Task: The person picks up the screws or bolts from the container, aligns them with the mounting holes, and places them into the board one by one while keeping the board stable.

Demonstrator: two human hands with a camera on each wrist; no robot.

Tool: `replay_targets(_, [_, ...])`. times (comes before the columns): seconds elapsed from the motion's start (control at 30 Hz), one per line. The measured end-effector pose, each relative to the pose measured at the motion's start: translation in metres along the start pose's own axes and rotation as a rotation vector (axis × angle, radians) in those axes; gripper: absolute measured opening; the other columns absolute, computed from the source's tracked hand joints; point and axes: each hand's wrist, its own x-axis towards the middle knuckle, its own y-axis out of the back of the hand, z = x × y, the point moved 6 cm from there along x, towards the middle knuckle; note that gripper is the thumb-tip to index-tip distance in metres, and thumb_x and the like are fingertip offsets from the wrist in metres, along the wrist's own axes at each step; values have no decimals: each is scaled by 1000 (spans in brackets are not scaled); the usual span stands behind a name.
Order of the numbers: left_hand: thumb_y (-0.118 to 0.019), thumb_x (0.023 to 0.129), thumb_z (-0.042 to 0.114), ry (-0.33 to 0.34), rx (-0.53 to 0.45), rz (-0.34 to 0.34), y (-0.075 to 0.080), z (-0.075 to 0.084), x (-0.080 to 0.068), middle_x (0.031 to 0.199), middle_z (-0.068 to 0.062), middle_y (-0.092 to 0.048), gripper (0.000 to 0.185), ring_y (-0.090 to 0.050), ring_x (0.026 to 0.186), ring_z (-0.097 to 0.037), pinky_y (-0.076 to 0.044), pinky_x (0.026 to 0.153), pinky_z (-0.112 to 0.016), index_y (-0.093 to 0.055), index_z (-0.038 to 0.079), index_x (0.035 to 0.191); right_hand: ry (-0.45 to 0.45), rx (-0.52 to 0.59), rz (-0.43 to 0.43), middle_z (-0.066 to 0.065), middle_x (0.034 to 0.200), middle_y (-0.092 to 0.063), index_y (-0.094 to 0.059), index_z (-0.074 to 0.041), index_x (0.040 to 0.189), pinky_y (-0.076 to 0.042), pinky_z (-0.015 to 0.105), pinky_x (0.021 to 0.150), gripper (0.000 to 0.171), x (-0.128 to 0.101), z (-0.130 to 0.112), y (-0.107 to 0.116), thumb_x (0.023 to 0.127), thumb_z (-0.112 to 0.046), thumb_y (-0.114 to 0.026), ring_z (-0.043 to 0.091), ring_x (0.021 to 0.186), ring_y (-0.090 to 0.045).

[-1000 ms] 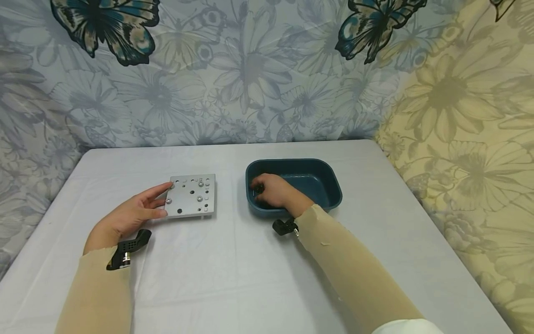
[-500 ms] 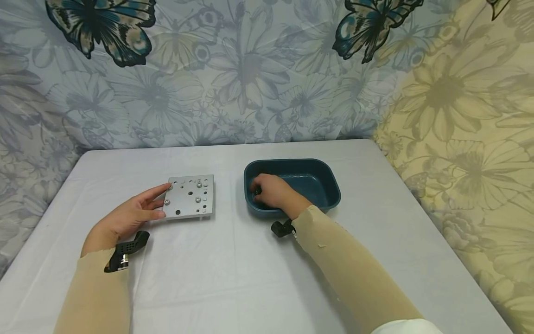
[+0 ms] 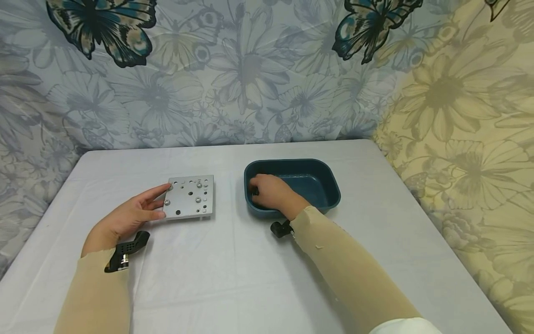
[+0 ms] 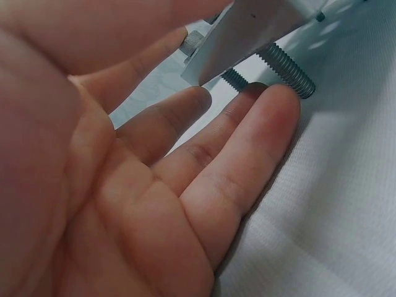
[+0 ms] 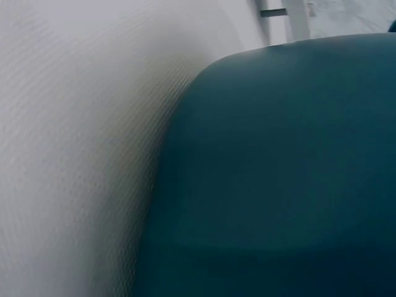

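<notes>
To the left of a dark blue bin, well apart from it, a metal plate with holes is being held level over a white cloth. Its edge farthest from the bin is being clamped by the left hand: the corner nearer the backdrop is being touched by the index finger, the nearer corner by the thumb. Bolt heads are being shown on the plate's top, and threaded shanks are being seen beneath it from the left wrist.

Inside the bin, near its left end, the right hand is being kept low. Its fingertips are being hidden by shade and by the hand itself, so whether they are being pressed together, held apart or closed on the small dark thing just beside them cannot be told.

Nearer than the bin, both forearms are being covered by tan sleeves. Behind the bin, a flower-patterned backdrop is being displayed.
</notes>
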Motion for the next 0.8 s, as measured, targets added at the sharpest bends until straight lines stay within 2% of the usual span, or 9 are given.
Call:
replay_targets(0.2, [-71, 91, 3, -3, -13, -13, 0, -1, 0, 161, -21, -18, 86, -48, 123, -6, -49, 91, -25, -21, 13, 161, 13, 72, 96, 3, 109, -60, -72, -13, 117, -49, 33, 75, 26, -5, 2, 9, 93, -17, -63, 17, 82, -56])
replay_targets(0.33, [-71, 91, 2, -7, -20, -16, 0, -2, 1, 160, -23, -19, 86, -50, 121, -4, -49, 90, -26, -21, 12, 161, -30, 181, 140, 4, 113, -58, -72, -12, 115, -50, 32, 77, 25, -10, 6, 17, 92, -18, -63, 16, 88, -57])
replay_targets(0.47, [-71, 91, 2, -8, -25, -19, -1, -2, 1, 161, -21, -18, 86, -50, 121, -3, -49, 91, -25, -20, 12, 161, -109, 417, 172, 3, 113, -58, -72, -10, 115, -52, 34, 78, 25, -17, 15, 24, 93, -18, -65, 15, 93, -60])
replay_targets(0.63, [-70, 92, 1, -12, -20, -17, -1, -1, 0, 162, -20, -16, 86, -49, 121, -3, -48, 91, -25, -20, 11, 161, -215, 857, 176, 6, 108, -70, -68, -8, 124, -48, 46, 92, 32, -25, 26, 27, 91, -12, -67, 20, 96, -65])
replay_targets(0.73, [-70, 92, 2, -12, -15, -14, 0, -1, 1, 162, -20, -16, 86, -48, 122, -4, -48, 91, -25, -20, 11, 161, -269, 1066, 196, 10, 118, -67, -63, -6, 131, -45, 47, 97, 41, -27, 32, 24, 90, -5, -68, 25, 97, -66])
replay_targets(0.8, [-71, 92, 2, -10, -11, -11, 0, -1, 1, 162, -19, -15, 86, -47, 123, -4, -48, 91, -24, -20, 11, 160, -296, 1155, 219, 13, 127, -60, -60, -4, 133, -46, 45, 96, 45, -27, 37, 22, 89, -1, -67, 27, 98, -65])
